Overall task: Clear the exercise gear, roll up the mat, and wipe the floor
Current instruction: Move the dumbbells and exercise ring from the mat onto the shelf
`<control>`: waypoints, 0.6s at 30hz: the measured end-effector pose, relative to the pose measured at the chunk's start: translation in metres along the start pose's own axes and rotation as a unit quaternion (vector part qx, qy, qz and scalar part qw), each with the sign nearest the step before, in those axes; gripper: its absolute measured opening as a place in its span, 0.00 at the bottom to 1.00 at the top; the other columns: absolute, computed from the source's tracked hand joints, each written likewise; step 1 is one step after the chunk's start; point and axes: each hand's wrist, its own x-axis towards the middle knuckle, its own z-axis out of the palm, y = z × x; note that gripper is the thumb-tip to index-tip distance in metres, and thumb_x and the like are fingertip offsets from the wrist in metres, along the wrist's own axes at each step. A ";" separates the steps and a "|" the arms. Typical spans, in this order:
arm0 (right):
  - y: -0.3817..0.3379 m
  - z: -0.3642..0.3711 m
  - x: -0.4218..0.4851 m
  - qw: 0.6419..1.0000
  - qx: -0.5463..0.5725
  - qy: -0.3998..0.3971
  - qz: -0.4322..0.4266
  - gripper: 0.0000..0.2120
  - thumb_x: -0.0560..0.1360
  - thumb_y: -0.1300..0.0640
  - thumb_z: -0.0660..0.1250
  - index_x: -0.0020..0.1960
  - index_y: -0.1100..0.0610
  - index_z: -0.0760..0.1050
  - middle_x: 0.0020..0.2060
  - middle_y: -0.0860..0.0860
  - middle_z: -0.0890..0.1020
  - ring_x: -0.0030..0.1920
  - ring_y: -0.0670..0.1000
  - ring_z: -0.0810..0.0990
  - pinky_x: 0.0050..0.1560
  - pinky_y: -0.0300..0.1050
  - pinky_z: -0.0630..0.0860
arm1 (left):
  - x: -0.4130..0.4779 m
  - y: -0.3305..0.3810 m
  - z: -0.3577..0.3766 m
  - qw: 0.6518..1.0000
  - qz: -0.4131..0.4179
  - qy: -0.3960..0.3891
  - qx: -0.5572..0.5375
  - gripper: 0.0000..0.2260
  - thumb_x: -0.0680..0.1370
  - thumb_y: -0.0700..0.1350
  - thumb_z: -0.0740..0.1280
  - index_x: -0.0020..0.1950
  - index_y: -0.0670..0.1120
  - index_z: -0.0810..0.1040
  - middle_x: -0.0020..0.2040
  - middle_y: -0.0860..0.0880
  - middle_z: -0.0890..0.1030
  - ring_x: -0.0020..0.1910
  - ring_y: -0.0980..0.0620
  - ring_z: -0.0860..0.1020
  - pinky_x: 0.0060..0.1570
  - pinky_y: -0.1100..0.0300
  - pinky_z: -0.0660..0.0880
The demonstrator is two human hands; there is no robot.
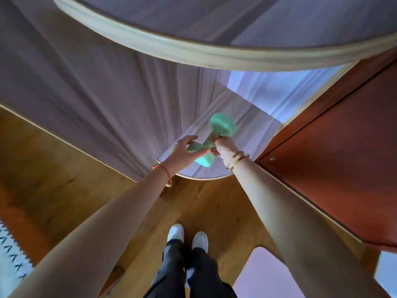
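Near: white shoes (pixel 187 235) stand on the wood floor (pixel 64 179). Middle: the right hand (pixel 224 148) curls round the handle of the green dumbbell (pixel 222 125), bearing its weight. The left hand (pixel 183 152), fingers spread, touches the lower end, probably to steady it. The dumbbell hangs in the air over a round worktop (pixel 199 177), likely its resting place. Far: pale curtain (pixel 107 82).

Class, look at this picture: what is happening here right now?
A person stands on a wooden floor, facing pale curtains, with a reddish-brown cabinet on their right. Their right hand grips green dumbbells, apparently two, by a handle, held up in front. The left hand reaches in and touches the lower end with fairly straight fingers.
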 end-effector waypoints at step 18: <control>0.009 0.044 0.095 1.000 -0.005 0.011 0.006 0.03 0.80 0.63 0.63 0.48 0.60 0.74 0.46 0.59 0.79 0.47 0.58 0.80 0.55 0.57 0.79 | 0.088 -0.045 0.006 0.989 -0.050 0.140 -0.004 0.23 0.74 0.50 0.75 0.67 0.46 0.78 0.62 0.47 0.82 0.60 0.47 0.80 0.49 0.63 0.73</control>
